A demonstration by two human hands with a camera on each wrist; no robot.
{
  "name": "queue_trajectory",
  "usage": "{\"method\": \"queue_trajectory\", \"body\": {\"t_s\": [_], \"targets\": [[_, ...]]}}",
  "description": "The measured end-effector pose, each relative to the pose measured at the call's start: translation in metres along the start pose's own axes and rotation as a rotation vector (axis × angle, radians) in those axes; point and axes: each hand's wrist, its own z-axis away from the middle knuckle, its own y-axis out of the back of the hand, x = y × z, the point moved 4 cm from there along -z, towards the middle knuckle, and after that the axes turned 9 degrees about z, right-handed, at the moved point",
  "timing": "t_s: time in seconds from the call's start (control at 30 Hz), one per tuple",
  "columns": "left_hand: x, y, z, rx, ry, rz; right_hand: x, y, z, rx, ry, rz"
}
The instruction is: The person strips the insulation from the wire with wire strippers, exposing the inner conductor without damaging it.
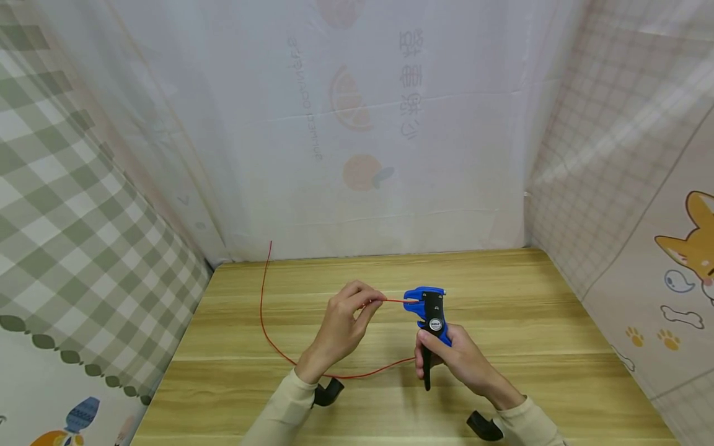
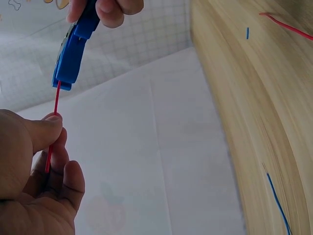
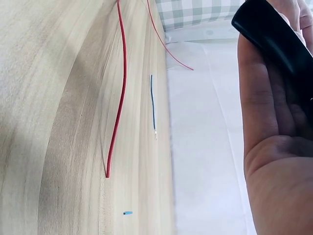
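Red wire (image 1: 393, 301) is pinched between the thumb and fingers of the left hand (image 1: 341, 319), a short straight stretch of it running right into the mouth of a blue and black wire stripper (image 1: 433, 306). The fingers of the right hand (image 1: 457, 354) are wrapped around the stripper's handles, the thumb laid along the black side (a round pale badge sits just above it), and the tool stands roughly upright with its jaws facing left around the wire. Below and around the hands, a long red strand (image 1: 346, 377) sweeps in a loose curve from the far left, behind the left forearm, to a cut end near the right hand; whether it joins the pinched piece cannot be told. Farther out, toward the far edge of the wood-grain worktop (image 1: 502, 279), the wrist views show a blue wire (image 3: 153, 105) with its bare strands pointing right, and a tiny blue snippet (image 3: 128, 213) lying apart from it, farther right. Cream sleeves (image 1: 283, 399) cover both forearms, a black curved fitting (image 1: 329, 393) beside the left one. Beyond the far edge hangs a pale sheet (image 1: 446, 198) with faint orange fruit prints.
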Motion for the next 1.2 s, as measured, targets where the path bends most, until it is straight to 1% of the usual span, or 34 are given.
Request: {"method": "queue_trajectory", "body": {"t_s": [0.17, 0.47, 0.9, 1.07, 1.2], "targets": [[-0.0003, -0.0003, 0.0005, -0.011, 0.002, -0.005, 0.0011, -0.0004, -0.0002, 0.007, 0.003, 0.005], [0.0009, -0.0013, 0.0017, -0.021, -0.019, -0.022, 0.0030, -0.0010, 0.0000, 0.034, -0.016, 0.034], [0.0004, -0.0010, 0.0024, -0.020, -0.036, -0.033, 0.0060, -0.0008, 0.0003, 0.067, -0.031, 0.128], [0.0013, -0.0012, 0.0018, -0.020, -0.039, -0.033, 0.0069, -0.0007, -0.0002, 0.070, -0.067, 0.134], [0.0023, -0.0014, 0.0011, -0.020, -0.037, -0.036, 0.0074, -0.0006, -0.0006, 0.062, -0.062, 0.114]]}}
